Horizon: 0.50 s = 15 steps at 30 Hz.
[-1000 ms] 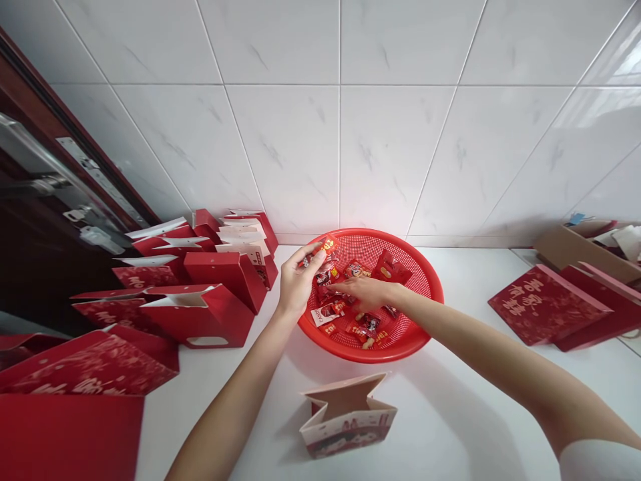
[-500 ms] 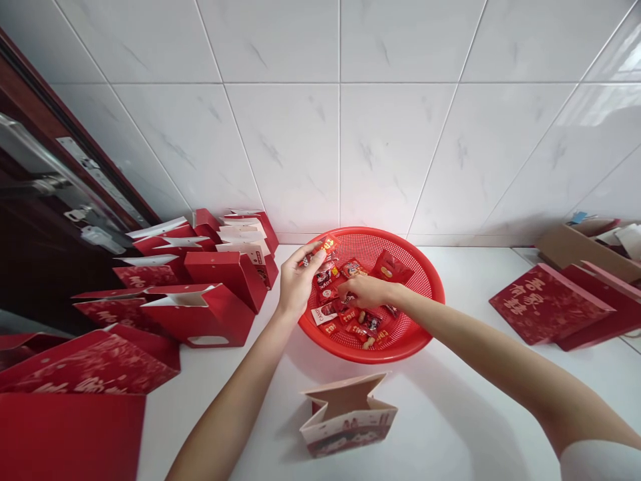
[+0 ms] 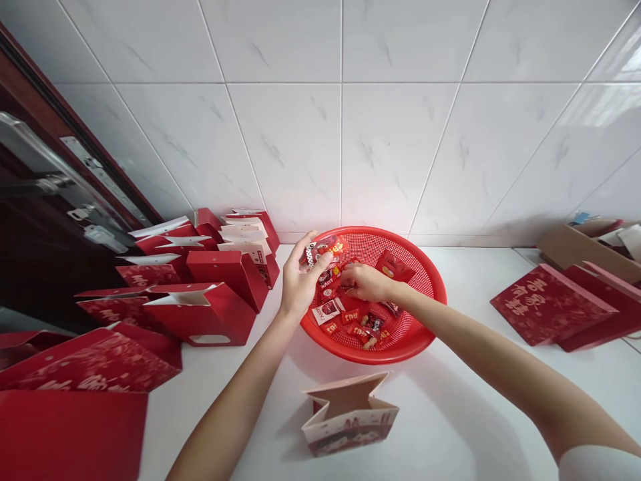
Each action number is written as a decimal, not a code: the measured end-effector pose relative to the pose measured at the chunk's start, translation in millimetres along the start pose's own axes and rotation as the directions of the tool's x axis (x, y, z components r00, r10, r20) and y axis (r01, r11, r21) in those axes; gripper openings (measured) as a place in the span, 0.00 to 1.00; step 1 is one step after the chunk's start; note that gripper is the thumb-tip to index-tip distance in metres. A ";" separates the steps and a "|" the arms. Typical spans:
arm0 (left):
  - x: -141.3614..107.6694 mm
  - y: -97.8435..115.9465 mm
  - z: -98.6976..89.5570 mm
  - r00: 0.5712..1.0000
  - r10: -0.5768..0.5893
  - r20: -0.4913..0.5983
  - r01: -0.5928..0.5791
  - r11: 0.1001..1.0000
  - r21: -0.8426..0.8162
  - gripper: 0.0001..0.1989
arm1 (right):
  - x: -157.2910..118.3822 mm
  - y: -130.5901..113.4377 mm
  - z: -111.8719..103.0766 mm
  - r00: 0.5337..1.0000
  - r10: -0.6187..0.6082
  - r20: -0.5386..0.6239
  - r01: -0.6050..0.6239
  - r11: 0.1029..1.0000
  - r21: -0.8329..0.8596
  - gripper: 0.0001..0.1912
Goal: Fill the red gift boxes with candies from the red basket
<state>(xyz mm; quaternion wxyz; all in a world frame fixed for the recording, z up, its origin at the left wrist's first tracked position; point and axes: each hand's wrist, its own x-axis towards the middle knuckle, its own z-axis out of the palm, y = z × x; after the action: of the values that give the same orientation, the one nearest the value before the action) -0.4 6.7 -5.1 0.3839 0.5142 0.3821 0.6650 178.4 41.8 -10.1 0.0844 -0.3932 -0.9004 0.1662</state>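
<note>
A round red plastic mesh basket (image 3: 435,294) stands on the white counter (image 3: 441,407), holding several small red sweet packets (image 3: 350,321) and a few loose peanut-shaped sweets. My left hand (image 3: 304,277) is over the basket's near left rim, shut on a small bunch of packets (image 3: 320,250), one with a white and dark pattern. My right hand (image 3: 367,282) reaches in from the right, its curled fingers pinching a red packet just above the pile. An open paper gift bag (image 3: 349,415) stands on the counter in front of the basket.
Many red gift bags (image 3: 205,310) with white inner flaps stand and lie at the left, beside a dark door with a metal lock plate (image 3: 65,180). At the right lie flat red printed bags (image 3: 551,304) and a cardboard box (image 3: 585,247). White tiles (image 3: 340,133) form the wall.
My left hand has gathered more packets into its grip and shifted slightly right. My right hand has gone from lying flat over the packets to a curled pinch, and the packets beneath it have shifted.
</note>
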 end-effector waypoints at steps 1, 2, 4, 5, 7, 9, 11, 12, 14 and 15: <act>-0.2 0.2 -0.5 1.000 0.020 0.009 -0.020 1.000 0.019 0.35 | -0.1 0.3 -2.2 0.999 0.013 -0.045 -0.012 1.000 0.023 0.10; -0.3 0.3 -0.9 0.999 0.040 0.014 -0.040 0.998 0.038 0.35 | -0.4 0.7 -4.5 0.996 0.027 -0.086 -0.023 0.999 0.049 0.12; -0.2 -0.1 -1.6 0.998 0.068 0.017 -0.069 0.996 0.064 0.36 | -1.3 2.1 -8.8 0.987 0.056 -0.151 -0.041 0.994 0.103 0.15; 0.0 -0.7 -2.0 0.997 0.074 0.017 -0.075 0.995 0.069 0.37 | -2.0 3.1 -10.6 0.983 0.067 -0.172 -0.045 0.991 0.128 0.16; 0.6 -2.7 -2.7 0.997 0.070 0.021 -0.071 0.995 0.064 0.39 | -3.4 5.5 -13.2 0.978 0.084 -0.191 -0.051 0.984 0.168 0.15; 1.1 -5.0 -3.3 0.998 0.058 0.030 -0.059 0.997 0.057 0.40 | -4.9 7.9 -14.4 0.978 0.095 -0.185 -0.060 0.980 0.190 0.14; 1.3 -6.7 -3.9 0.998 0.049 0.030 -0.051 0.997 0.054 0.41 | -6.0 9.7 -14.5 0.982 0.101 -0.161 -0.069 0.978 0.196 0.13; 1.4 -7.3 -4.1 0.999 0.046 0.027 -0.047 0.998 0.052 0.41 | -6.4 10.2 -14.3 0.985 0.098 -0.141 -0.069 0.978 0.196 0.13; 1.5 -7.9 -4.3 0.999 0.034 0.019 -0.035 0.998 0.044 0.41 | -7.0 10.4 -13.5 0.993 0.078 -0.088 -0.060 0.980 0.189 0.12; 1.6 -8.0 -4.3 1.000 0.027 0.015 -0.028 0.999 0.039 0.41 | -7.2 10.1 -13.1 0.996 0.064 -0.058 -0.053 0.982 0.183 0.12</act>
<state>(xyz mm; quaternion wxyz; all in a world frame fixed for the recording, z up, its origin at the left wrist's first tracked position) -4.0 10.9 -12.4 0.3674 0.5316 0.3851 0.6589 193.8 46.0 -1.8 0.1434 -0.4152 -0.8665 0.2371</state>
